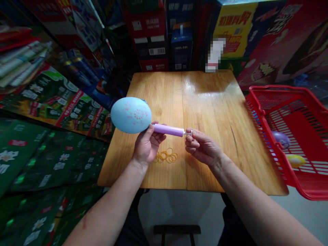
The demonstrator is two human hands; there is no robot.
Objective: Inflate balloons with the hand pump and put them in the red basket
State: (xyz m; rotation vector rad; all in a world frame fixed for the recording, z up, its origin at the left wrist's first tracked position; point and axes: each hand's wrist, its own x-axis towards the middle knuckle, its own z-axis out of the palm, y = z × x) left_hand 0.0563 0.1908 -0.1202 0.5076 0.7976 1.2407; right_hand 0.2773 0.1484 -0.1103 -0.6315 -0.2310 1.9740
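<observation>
A light blue balloon (131, 115) with a pinkish printed pattern is swollen with air at the left of the table. Its neck sits on the nozzle end of a purple hand pump (169, 130). My left hand (148, 141) is closed round that joint, pinching the balloon's neck against the pump. The white handle of the pump is gripped between the fingers of my right hand (202, 145), and the rod looks mostly pushed in. Beneath my hands, several yellow rubber bands (167, 155) lie in a loose heap on the wooden table (212, 112).
A red shopping basket (289, 177) stands at the right of the table, holding a purple balloon (281, 139) and a yellow balloon (296, 160). Green cartons (61, 160) are stacked on the left. Boxes (151, 37) line the far side. A dark stool (176, 229) shows below.
</observation>
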